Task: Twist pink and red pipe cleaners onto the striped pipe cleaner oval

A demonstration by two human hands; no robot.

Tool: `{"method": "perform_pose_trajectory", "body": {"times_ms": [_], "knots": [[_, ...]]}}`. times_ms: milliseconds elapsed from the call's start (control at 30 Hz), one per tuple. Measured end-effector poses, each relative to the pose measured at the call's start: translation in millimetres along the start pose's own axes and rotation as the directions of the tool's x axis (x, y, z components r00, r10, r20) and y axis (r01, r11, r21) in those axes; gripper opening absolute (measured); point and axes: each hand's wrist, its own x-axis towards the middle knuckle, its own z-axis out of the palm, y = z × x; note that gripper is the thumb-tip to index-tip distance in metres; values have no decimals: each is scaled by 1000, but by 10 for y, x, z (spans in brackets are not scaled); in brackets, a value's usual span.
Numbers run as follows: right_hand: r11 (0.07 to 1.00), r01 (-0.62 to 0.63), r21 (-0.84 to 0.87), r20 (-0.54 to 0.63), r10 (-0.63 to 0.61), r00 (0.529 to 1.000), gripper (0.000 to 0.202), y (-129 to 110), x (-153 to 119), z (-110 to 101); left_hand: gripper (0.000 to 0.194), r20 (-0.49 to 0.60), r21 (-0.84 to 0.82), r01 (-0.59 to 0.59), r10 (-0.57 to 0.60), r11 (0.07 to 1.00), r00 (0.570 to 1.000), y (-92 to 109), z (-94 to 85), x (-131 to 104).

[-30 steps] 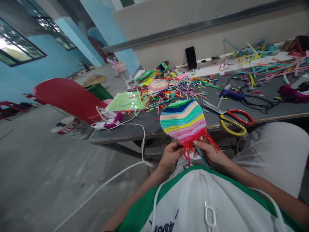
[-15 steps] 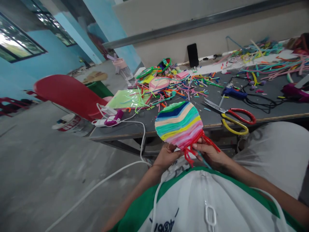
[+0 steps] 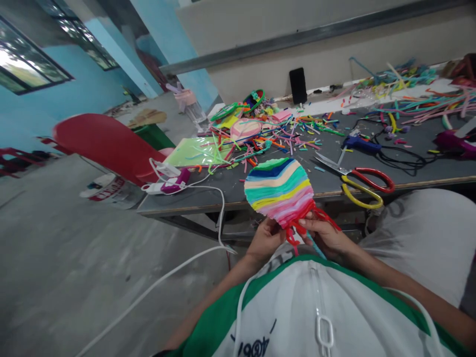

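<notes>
A round disc striped with pipe cleaners [image 3: 279, 188] in green, blue, peach, yellow, pink and red is held up in front of my body. My left hand [image 3: 267, 240] grips its lower left edge, with the fingertips hidden behind it. At the lower right, my right hand [image 3: 324, 235] is closed on the disc's red edge, thumb on the near side. Red pipe cleaner ends [image 3: 293, 240] dangle between the two hands, and more stick out past the right one. A light blue strand [image 3: 316, 245] hangs below my right hand.
Large scissors [image 3: 357, 181] with red and yellow handles lie on the grey table [image 3: 193, 201], overhanging its front edge. Behind are a blue glue gun [image 3: 361, 144], scattered pipe cleaner pieces [image 3: 293, 131] and a phone [image 3: 298, 85]. A white cable [image 3: 167, 277] hangs at the left, near a red chair [image 3: 100, 139].
The striped disc has shifted slightly right and down, and my left hand has moved right with it. My right hand stays nearly in place.
</notes>
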Motion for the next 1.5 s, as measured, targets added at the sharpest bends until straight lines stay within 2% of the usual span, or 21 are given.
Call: {"method": "perform_pose_trajectory", "body": {"times_ms": [133, 267, 433, 533, 633, 800, 1000, 1200, 1300, 1367, 1500], "knots": [[998, 53, -29, 1, -53, 999, 17, -13, -13, -6, 34, -24, 125, -27, 30, 992, 999, -35, -57, 46], [991, 103, -85, -9, -104, 995, 17, -41, -26, -6, 29, -91, 96, -49, 57, 994, 994, -51, -135, 46], [996, 76, -54, 7, -75, 997, 14, 13, -12, -26, 41, 38, -9, 14, -13, 1000, 999, -42, -33, -2], [997, 70, -39, 12, -70, 997, 14, 57, 3, -54, 41, 87, -1, 46, -46, 999, 995, -70, -1, -6], [998, 54, -30, 7, -54, 999, 14, 79, 15, -83, 40, 146, 35, 67, -72, 997, 987, -102, -36, 2], [998, 63, -22, 20, -62, 998, 16, 58, 15, -84, 35, 174, 14, 47, -48, 999, 984, -126, -115, 12], [998, 60, -13, 80, -59, 995, 13, 23, 2, -45, 28, 87, -17, 55, -53, 998, 995, -197, -151, 19], [1000, 12, -12, 41, -11, 999, 12, 53, 0, -73, 33, -1, -74, 76, -77, 994, 997, -255, -142, 15], [999, 8, -41, 29, -7, 1000, 16, 59, 1, -91, 28, -83, -22, 70, -71, 997, 994, -307, -174, 39], [997, 43, -61, 17, -42, 999, 18, 54, 4, -105, 24, -114, 61, 56, -49, 997, 992, -330, -257, 54], [983, 131, -127, -30, -135, 990, 16, 61, 20, -158, 15, -75, 345, 29, -3, 938, 997, -259, -587, 13]]}}
